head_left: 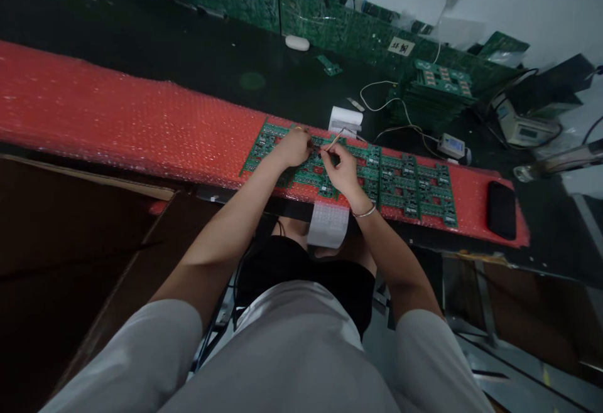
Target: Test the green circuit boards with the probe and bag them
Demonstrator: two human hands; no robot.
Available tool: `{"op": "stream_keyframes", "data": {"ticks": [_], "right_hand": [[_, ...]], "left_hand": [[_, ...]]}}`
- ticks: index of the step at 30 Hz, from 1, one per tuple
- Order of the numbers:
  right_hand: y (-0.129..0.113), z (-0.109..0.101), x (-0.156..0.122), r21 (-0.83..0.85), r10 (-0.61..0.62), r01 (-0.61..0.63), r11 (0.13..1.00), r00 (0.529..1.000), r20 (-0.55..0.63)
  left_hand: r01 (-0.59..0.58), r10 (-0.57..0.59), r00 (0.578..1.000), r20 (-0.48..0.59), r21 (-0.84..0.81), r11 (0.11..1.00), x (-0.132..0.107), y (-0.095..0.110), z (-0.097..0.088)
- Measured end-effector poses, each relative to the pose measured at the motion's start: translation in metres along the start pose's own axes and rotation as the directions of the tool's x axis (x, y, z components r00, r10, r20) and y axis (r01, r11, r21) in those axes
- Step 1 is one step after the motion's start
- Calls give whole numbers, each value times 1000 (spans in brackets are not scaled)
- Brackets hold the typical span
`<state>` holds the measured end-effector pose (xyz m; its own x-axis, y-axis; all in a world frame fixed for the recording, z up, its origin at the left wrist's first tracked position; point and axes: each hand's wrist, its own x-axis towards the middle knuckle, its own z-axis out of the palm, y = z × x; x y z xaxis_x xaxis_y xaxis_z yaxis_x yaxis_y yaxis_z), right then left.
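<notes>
Several green circuit boards (pixel 399 181) lie side by side in a row on red bubble wrap (pixel 141 118). My left hand (pixel 296 147) rests on the boards left of the middle, its fingers curled down; what its fingertips hold, if anything, I cannot make out. Just to its right, my right hand (pixel 341 167) pinches a pair of thin tweezers (pixel 333 142) over the same boards. Beyond the hands sits a roll of white labels (pixel 346 117). A translucent label strip (pixel 328 223) hangs off the table's near edge, below my right hand.
A black phone (pixel 501 209) lies at the wrap's right end. A stack of boards (pixel 433 96), a small white box with a display (pixel 451 146) and cables stand behind. Green bins (pixel 325 21) line the back, with a white oval object (pixel 297 43) before them.
</notes>
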<state>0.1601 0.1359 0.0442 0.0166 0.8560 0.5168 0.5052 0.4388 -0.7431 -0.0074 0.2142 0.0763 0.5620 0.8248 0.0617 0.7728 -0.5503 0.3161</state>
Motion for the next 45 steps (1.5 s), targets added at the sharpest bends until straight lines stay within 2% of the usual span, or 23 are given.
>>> {"op": "stream_keyframes", "data": {"ticks": [5,9,13,15,17,20,23,26,30,38,43,45], "right_hand": [[3,0,-1,7,56,-56,998,998,-4],[2,-1,4,65,105,-104,992,995,-2],[-7,4,28,54,67,-69,996,997,31],[-9,12,47,0,30,-30,1000,999,45],[-8,25,67,-66,20,-16,998,998,57],[1,46,89,-170,24,-11,985,997,78],[9,63,101,-252,1,26,967,994,109],[11,74,104,-317,8,39,948,989,147],[12,80,104,-375,18,59,925,980,199],[15,82,103,-400,-18,110,910,974,227],[20,81,104,-385,-85,177,905,966,245],[21,82,104,-387,-71,169,906,964,255]], "left_hand": [[-83,76,989,-126,-49,995,-24,5,0],[-126,130,986,-108,48,991,-51,14,3],[-95,103,992,-68,110,989,-60,25,4],[-77,83,995,-58,105,992,-62,29,3],[-50,58,993,-99,76,996,-67,33,2],[12,-8,983,-185,21,1000,-85,36,4],[82,-75,973,-218,23,996,-106,36,6],[120,-109,965,-238,34,992,-121,34,6],[99,-95,967,-238,6,995,-133,35,3],[48,-54,966,-252,-28,998,-151,42,-1],[0,-23,963,-269,-83,997,-161,47,-1],[-15,-13,962,-274,-101,995,-164,49,1]]}}
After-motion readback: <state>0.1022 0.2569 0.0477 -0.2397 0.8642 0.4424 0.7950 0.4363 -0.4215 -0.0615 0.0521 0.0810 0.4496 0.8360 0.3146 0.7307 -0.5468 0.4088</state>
